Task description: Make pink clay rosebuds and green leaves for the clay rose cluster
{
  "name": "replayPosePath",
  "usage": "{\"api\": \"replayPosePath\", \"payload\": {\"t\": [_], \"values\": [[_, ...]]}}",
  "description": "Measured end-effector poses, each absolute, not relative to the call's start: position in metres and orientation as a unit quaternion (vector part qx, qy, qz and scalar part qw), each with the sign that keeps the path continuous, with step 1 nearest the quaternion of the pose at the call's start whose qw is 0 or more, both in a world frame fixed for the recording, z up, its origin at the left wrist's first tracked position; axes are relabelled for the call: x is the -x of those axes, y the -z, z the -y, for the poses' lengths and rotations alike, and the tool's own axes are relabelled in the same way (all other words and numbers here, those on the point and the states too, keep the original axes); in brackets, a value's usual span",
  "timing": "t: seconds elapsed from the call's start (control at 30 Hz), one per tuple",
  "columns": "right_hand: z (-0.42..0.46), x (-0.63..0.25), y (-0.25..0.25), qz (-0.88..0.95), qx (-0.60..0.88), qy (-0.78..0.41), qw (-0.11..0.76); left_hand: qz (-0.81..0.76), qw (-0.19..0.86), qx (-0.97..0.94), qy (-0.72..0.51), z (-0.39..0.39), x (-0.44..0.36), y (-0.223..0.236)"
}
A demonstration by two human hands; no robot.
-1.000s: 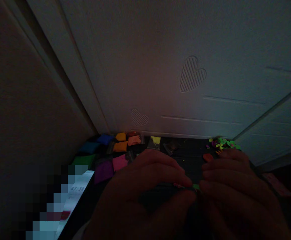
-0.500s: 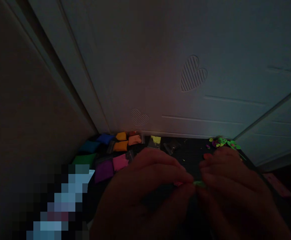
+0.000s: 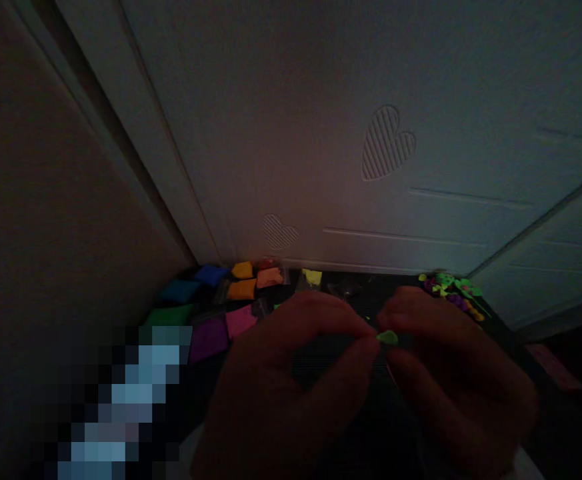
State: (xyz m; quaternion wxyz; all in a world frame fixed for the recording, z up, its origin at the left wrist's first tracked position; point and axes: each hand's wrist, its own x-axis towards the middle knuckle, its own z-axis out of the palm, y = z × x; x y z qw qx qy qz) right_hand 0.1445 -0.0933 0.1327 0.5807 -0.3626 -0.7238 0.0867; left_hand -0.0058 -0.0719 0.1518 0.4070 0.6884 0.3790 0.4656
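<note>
A small flattened piece of light green modelling clay [image 3: 388, 338] sticks out from the fingertips of my left hand [image 3: 291, 380], which pinches it between thumb and forefinger. Just to the right, my right hand [image 3: 461, 367] has its thumb and forefinger parted around the clay's free end, with a gap showing below it. Whether a right fingertip touches the clay's upper edge is hard to make out in the dim light. Both hands hover over a dark ribbed table [image 3: 335, 360].
Packets of clay lie at the left: purple [image 3: 208, 339], pink [image 3: 241, 323], orange [image 3: 241, 289], green [image 3: 168, 315], blue [image 3: 211, 275] and yellow [image 3: 312, 277]. Finished-looking clay shapes [image 3: 458, 288] cluster at the far right. A white panel [image 3: 321, 147] with embossed hearts rises behind. A pixelated bright patch covers the lower left.
My right thumb and forefinger have parted from the clay, so more of it shows. Both hands have risen slightly, and the right hand uncovers more clay shapes behind it.
</note>
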Motion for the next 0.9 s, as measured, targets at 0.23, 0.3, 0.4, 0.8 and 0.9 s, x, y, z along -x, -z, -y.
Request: {"api": "replayPosePath", "payload": {"t": [0.23,0.3,0.4,0.8,0.9], "values": [[0.0934,-0.1461,-0.1341,0.729,0.389,-0.134,0.547,-0.370,0.438,-0.673,-0.468,0.0722,0.0063,-0.1491],[0.0932,-0.1468,-0.1349,0.735,0.382,-0.135,0.544,-0.369,0.442,-0.671,-0.466,0.0725,0.0068,-0.1490],[0.0937,-0.1474,-0.1350,0.737,0.379,-0.140,0.542,-0.369,0.443,-0.674,-0.463,0.0733,0.0075,-0.1497],[0.0944,-0.1482,-0.1353,0.724,0.382,-0.170,0.549,-0.383,0.445,-0.670,-0.454,0.0713,0.0086,-0.1500],[0.0942,-0.1485,-0.1357,0.724,0.382,-0.173,0.547,-0.364,0.487,-0.662,-0.438,0.0692,0.0098,-0.1499]]}}
